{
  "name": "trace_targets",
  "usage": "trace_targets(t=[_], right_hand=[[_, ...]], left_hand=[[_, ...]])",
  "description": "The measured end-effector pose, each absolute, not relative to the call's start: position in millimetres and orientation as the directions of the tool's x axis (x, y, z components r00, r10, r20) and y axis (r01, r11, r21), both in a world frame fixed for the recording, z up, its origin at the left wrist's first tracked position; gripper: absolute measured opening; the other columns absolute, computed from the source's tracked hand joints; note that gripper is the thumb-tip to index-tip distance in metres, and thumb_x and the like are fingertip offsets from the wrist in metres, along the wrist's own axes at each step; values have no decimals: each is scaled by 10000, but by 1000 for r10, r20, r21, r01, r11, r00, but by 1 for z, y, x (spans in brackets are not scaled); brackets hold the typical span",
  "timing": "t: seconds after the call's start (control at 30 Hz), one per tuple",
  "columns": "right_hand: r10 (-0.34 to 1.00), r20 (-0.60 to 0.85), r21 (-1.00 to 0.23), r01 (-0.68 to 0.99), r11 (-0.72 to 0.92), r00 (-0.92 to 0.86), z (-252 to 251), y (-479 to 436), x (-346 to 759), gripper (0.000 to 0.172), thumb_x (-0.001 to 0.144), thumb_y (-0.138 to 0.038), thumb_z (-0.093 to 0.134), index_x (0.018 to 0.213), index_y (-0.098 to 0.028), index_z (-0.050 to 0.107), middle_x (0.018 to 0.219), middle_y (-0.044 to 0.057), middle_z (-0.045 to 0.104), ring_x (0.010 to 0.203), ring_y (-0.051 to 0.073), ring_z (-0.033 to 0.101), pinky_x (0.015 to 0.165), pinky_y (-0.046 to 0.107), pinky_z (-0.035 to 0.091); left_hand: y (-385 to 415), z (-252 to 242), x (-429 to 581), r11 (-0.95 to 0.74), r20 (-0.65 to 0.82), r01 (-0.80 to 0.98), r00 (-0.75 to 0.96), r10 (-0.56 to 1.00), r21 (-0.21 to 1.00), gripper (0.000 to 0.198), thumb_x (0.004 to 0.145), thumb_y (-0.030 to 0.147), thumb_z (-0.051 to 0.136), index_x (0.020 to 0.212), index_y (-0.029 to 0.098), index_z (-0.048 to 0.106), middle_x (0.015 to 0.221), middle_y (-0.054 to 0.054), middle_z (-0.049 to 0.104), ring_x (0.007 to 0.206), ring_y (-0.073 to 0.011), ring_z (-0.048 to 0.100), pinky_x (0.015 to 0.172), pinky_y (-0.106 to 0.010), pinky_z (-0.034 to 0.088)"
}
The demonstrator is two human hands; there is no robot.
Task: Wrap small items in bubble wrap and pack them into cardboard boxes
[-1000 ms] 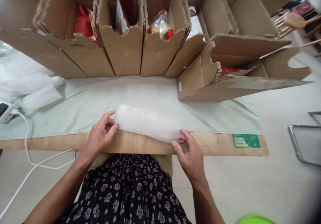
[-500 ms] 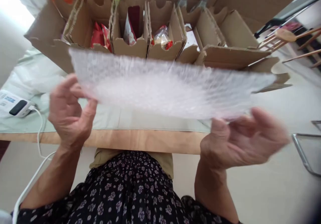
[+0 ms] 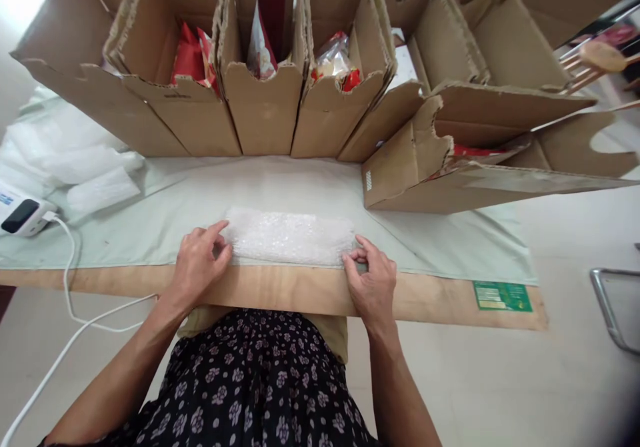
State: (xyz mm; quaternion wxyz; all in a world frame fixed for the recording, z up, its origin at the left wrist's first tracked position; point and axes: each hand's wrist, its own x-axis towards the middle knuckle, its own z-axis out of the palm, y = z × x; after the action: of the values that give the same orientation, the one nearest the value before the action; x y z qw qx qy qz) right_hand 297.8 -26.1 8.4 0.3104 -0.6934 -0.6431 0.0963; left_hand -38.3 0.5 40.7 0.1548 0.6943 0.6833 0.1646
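A white bubble wrap piece (image 3: 290, 237) lies flat on the pale green cloth (image 3: 165, 213) near the table's front edge. My left hand (image 3: 197, 267) pinches its left end between thumb and fingers. My right hand (image 3: 370, 277) pinches its right end, fingers curled together. Both hands rest on the wooden table edge (image 3: 280, 290).
A row of open cardboard boxes (image 3: 260, 100) with red packets stands behind the cloth; a tipped box (image 3: 450, 160) lies at the right. More bubble wrap pieces (image 3: 95, 180) lie at the left, beside a white device (image 3: 23, 215) with a cable. A green card (image 3: 503, 295) sits on the table edge.
Half a second ago the bubble wrap was lifted up and spread wide in both hands; now it lies flat on the cloth, still held at both ends.
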Motion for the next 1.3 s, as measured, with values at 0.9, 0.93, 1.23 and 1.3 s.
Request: trace_targets(t=[0.9,0.93,1.23,1.3], right_hand=[[928,189,-248,899,360,-320,18,40,296,272,988,-301,537,1152,-145,687,1422,191,624,1323,332,548,1032,458,430],[925,200,-286,883,371,-323,17,38,295,211,979,-291,541,1037,-160,695,1385,180,651,1294,329,566,1013,454,439],[999,-36,-843,536,-50,36,42,-59,271,332,926,-408,617,1189,-207,636,816,22,706,712,189,651,671,300,506],[993,-110,-876,467,-118,43,41,-66,255,528,934,-391,593,1416,-186,531,770,4,670,673,184,620,639,296,496]], left_hand=[[-2,50,-21,77,35,993,-80,996,87,336,912,388,623,1094,129,736,1048,-187,708,1038,-385,624,894,-511,478],[0,49,-20,77,6,992,-77,997,96,268,904,354,623,1014,143,744,1025,-173,708,1027,-374,626,881,-492,477],[62,70,9,-106,203,967,58,978,233,118,898,186,558,883,194,675,941,-85,715,942,-272,653,860,-402,474],[89,75,26,-149,223,966,101,970,212,145,923,187,555,987,180,684,1038,-112,720,1035,-300,642,921,-440,468]])
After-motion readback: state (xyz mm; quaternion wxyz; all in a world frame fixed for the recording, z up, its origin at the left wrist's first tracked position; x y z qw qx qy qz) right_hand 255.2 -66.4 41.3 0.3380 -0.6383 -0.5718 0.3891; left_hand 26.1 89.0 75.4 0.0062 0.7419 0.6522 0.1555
